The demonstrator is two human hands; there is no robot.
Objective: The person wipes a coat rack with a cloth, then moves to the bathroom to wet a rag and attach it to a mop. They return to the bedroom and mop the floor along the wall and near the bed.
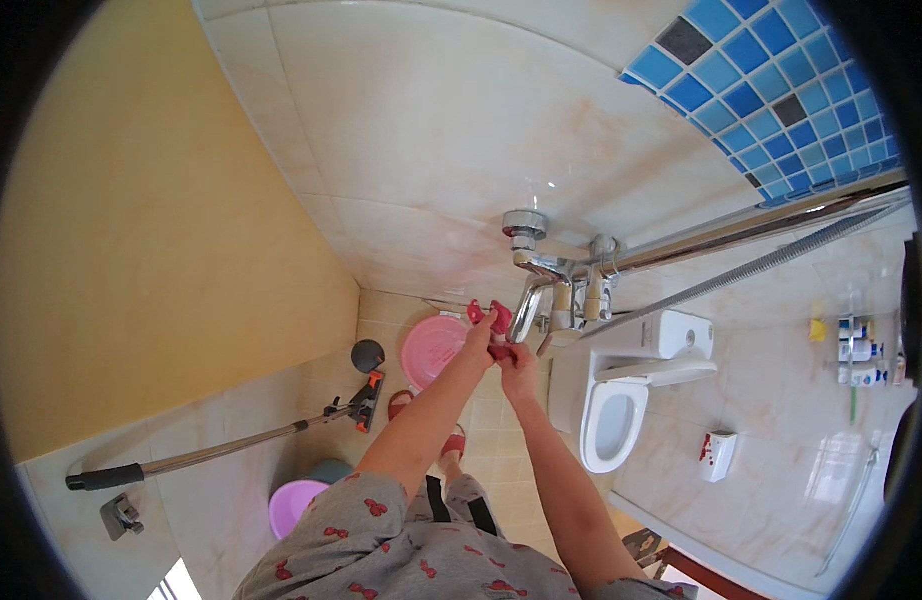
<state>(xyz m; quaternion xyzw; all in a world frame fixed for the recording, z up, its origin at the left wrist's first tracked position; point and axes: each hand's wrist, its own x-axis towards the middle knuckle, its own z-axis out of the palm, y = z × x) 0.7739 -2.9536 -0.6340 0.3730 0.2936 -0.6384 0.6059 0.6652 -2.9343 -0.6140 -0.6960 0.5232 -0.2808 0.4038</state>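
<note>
Both of my hands grip a dark pink cloth [501, 318], bunched up just left of the chrome spout [527, 309] of the wall mixer tap [566, 289]. My left hand [482, 336] holds its upper part, and some of the cloth sticks out past the fingers. Lower down, my right hand [518, 363] has its fingers closed on the other end, close to the spout's mouth. Below and to the left, on the floor, stands a pink plastic basin [433, 349]. Whether water runs from the spout I cannot tell.
A toilet [617, 427] with its lid raised stands at right. A floor squeegee [228, 448] leans at left, near a purple basin [296, 506] and a round dark floor object [368, 356]. The shower hose [738, 266] slants from the tap toward upper right.
</note>
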